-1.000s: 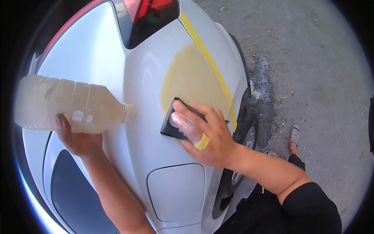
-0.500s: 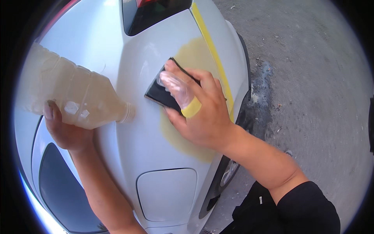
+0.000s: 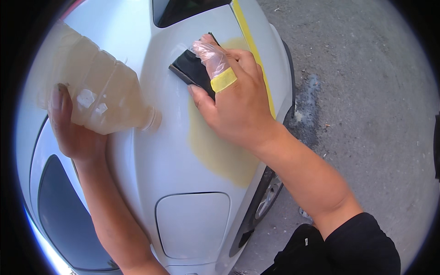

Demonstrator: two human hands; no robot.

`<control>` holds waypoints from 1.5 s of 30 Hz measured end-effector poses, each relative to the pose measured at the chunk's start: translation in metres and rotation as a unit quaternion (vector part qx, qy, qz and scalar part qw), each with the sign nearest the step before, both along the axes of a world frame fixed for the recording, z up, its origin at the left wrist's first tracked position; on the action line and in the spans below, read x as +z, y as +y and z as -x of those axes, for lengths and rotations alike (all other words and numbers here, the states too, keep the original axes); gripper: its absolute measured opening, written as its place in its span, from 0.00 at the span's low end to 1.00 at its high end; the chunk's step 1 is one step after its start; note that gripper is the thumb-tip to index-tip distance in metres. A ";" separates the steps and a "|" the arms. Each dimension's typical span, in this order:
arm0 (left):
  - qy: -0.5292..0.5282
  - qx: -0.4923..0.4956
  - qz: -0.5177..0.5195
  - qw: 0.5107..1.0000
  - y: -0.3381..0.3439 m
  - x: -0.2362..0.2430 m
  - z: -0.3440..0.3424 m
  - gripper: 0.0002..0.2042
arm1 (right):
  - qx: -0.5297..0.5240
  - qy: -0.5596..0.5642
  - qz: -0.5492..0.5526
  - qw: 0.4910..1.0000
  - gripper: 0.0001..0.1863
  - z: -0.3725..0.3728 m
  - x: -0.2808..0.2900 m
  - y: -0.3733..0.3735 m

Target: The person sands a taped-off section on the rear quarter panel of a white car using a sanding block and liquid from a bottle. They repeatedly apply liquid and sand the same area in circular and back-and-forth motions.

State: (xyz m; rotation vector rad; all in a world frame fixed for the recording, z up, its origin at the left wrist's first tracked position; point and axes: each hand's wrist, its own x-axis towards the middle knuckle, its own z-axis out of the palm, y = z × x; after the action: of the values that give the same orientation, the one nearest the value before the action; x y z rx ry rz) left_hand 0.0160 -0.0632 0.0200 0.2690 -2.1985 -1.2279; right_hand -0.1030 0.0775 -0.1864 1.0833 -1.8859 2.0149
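Press black block [image 3: 187, 66], pinched in right hand [image 3: 239, 98], flat over upper left edge of beige patch [image 3: 215, 151], steadying bottle [image 3: 114, 89] gripped in left hand [image 3: 77, 135].

A left hand [image 3: 77, 128] holds a cloudy, ribbed plastic bottle [image 3: 101, 82] tilted over a silver-white car body [image 3: 165, 156]; the right hand [image 3: 240, 103], its fingers [image 3: 206, 39] partly wrapped in clear plastic film [image 3: 210, 55] and yellow tape [image 3: 223, 80], holds a black rectangular block [image 3: 182, 66] at a beige patch [image 3: 215, 151].

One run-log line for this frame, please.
left hand: holds plastic bottle | right hand: grips black block | car: yellowish patch, yellow tape
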 end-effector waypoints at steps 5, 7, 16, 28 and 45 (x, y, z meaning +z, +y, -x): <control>0.005 0.005 0.000 1.000 0.002 -0.006 0.012 0.29 | 0.052 0.079 -0.003 0.996 0.39 -0.095 -0.039 0.079; -0.002 0.019 0.008 1.000 0.009 -0.008 0.015 0.29 | 0.055 0.056 -0.004 0.997 0.38 -0.082 -0.038 0.068; 0.004 0.076 0.061 0.995 0.016 -0.013 0.015 0.29 | 0.050 0.059 0.006 0.997 0.37 -0.089 -0.040 0.068; -0.023 0.057 0.079 0.995 0.007 -0.010 0.007 0.33 | 0.051 -0.011 -0.017 0.998 0.33 -0.066 -0.027 0.050; 0.001 0.039 0.076 0.996 0.006 -0.009 -0.003 0.33 | 0.058 0.017 -0.025 0.998 0.21 -0.070 -0.011 0.049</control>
State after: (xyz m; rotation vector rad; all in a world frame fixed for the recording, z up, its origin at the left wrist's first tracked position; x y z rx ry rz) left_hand 0.0193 -0.0571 0.0109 0.2886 -2.2439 -1.0124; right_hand -0.0326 0.1264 -0.1975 1.2584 -1.9084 2.0044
